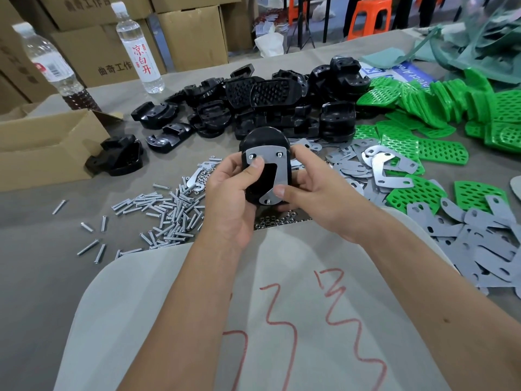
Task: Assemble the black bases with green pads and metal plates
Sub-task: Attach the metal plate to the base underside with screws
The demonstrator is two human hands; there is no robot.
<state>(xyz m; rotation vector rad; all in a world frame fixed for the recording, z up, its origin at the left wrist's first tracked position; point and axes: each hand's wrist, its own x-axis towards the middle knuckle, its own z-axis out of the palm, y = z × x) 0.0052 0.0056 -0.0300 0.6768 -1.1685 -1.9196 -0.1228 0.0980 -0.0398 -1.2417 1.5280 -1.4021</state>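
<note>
- Base (263, 142) held mid-air btwn both hands over the near tabletop (42, 249); L hand (231, 190) and R hand (307, 184) clamp it, thumbs pinning plate (270, 165).
- Risk: thumb slips, plate shifts off screw holes.
- Risk: loose screws drop out if I tilt it.

- One view only, from a wide-angle camera worn on the person's head, facing forward and down over the table (33, 277)
- It sits close above the forearms; the left hand (229, 190) and right hand (313, 187) lie near the frame's centre
- The upper edge reaches the far cardboard boxes (194, 35) and orange stools (369, 18)
- Straight lines bow toward the edges
</note>
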